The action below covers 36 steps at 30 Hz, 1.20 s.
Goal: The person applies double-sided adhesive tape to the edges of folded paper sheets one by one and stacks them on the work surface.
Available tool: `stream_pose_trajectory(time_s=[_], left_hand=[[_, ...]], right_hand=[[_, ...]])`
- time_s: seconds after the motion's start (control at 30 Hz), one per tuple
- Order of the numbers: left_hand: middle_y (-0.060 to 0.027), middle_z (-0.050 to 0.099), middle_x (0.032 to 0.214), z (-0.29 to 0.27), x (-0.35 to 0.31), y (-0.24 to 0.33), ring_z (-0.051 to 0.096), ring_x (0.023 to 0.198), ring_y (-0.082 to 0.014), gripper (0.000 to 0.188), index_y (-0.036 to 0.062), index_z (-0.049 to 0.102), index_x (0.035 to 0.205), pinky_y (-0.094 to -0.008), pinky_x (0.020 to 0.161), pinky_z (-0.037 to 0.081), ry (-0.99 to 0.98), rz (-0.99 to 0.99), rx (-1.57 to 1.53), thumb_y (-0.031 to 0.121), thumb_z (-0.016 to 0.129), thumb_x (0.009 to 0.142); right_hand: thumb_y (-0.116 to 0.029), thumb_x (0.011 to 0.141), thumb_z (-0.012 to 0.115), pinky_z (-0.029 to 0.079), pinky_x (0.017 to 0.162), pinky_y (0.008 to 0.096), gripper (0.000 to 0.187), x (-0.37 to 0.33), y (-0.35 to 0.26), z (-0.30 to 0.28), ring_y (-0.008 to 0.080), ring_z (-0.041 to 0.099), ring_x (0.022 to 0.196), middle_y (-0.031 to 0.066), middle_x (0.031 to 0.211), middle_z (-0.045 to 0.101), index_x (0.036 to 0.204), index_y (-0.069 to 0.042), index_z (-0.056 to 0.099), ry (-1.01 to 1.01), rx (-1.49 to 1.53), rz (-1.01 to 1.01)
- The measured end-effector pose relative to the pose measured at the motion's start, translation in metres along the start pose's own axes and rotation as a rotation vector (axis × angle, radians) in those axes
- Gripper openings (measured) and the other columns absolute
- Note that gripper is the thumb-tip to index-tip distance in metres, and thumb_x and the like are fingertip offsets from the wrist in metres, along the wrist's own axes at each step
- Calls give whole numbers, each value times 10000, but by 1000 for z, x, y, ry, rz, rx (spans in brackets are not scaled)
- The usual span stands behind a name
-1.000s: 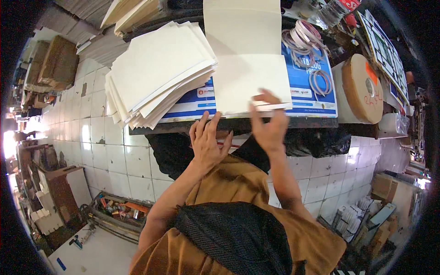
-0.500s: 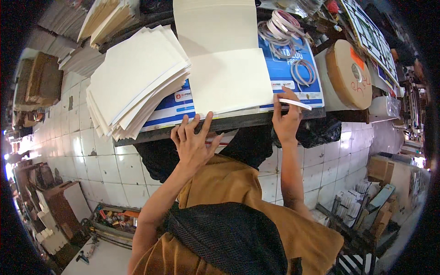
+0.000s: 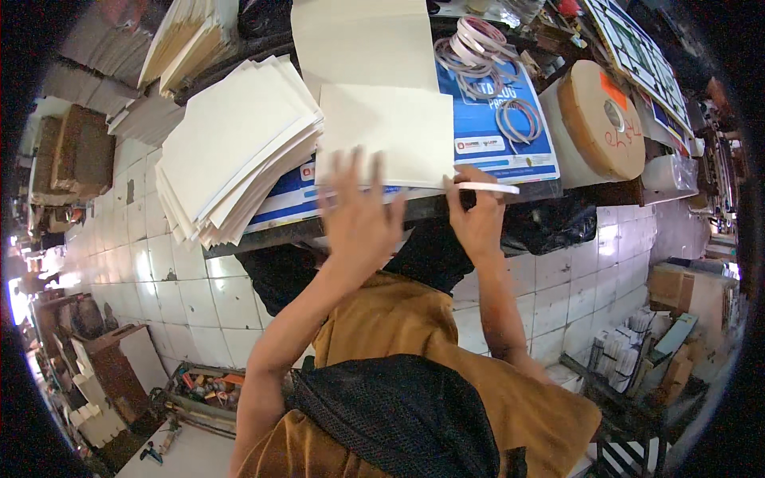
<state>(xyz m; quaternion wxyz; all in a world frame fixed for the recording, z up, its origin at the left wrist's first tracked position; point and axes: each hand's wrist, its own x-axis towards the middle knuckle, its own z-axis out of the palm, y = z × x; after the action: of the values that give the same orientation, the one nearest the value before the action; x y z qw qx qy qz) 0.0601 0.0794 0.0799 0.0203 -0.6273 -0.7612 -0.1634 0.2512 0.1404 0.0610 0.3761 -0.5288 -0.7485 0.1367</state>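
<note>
A cream card sheet (image 3: pixel 390 131) lies on a blue printed poster (image 3: pixel 476 147), in front of another cream panel (image 3: pixel 362 44); I cannot tell whether the two are joined. My left hand (image 3: pixel 358 211), smeared by motion, hovers over or touches the sheet's near left edge with its fingers spread. At the near right corner, my right hand (image 3: pixel 476 215) is closed on a narrow white band (image 3: pixel 494 189), seen edge-on, its kind unclear. Its fingertips meet the sheet's edge there. To the left fans a thick stack of cream sheets (image 3: pixel 231 135).
Thin rings of narrow tape (image 3: pixel 519 121) lie on the poster, with more heaped behind. A large brown-sided roll (image 3: pixel 602 119) stands at the right. More stacked sheets (image 3: pixel 187 40) are at the far left. Black plastic (image 3: pixel 550 223) hangs below the table's edge.
My left hand has moved right and blurs along the sheet's near edge. The right hand, with the white band, sits slightly further left in view, and the band is now more level.
</note>
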Motion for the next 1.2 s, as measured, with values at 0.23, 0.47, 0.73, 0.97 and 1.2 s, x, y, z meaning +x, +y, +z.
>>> stream_pose_trajectory(time_s=[0.23, 0.47, 0.73, 0.97, 1.2], left_hand=[[-184, 371, 1615, 47, 17, 41, 309, 1499, -425, 586, 83, 481, 1507, -582, 1203, 266, -38, 287, -170, 363, 575, 1001], [-195, 411, 1575, 48, 19, 55, 319, 1486, -431, 571, 49, 536, 1440, -610, 1194, 249, -10, 212, -188, 380, 610, 980], [-206, 319, 1640, 44, 10, 47, 250, 1529, -420, 721, 105, 451, 1535, -592, 1223, 185, -143, 204, -241, 544, 567, 976], [-120, 405, 1620, -54, -2, 5, 446, 1419, -380, 747, 180, 502, 1526, -487, 1115, 401, 19, 450, -525, -15, 585, 809], [-171, 537, 1514, -123, 75, -68, 426, 1451, -414, 629, 81, 595, 1444, -471, 1202, 335, 513, 256, -255, -142, 512, 863]], right_hand=[[-125, 996, 676, 542, 840, 319, 311, -11, 3, -31, 175, 678, 952, 126, 1036, 714, 1273, 9, 625, 163, 520, 339], [-148, 950, 724, 502, 806, 401, 342, -7, 13, -32, 276, 653, 901, 127, 1035, 694, 1242, -1, 623, 142, 1, 227], [-112, 994, 677, 531, 855, 394, 201, -52, -15, -62, 251, 652, 905, 139, 987, 663, 1107, 18, 573, 370, 207, -139], [-28, 1019, 618, 558, 839, 363, 145, -63, 7, -62, 219, 640, 901, 160, 1019, 639, 1133, 18, 541, 600, 351, 169], [0, 1006, 619, 578, 830, 357, 219, -66, 11, -45, 204, 636, 908, 137, 1036, 637, 1213, 16, 550, 581, 503, 163]])
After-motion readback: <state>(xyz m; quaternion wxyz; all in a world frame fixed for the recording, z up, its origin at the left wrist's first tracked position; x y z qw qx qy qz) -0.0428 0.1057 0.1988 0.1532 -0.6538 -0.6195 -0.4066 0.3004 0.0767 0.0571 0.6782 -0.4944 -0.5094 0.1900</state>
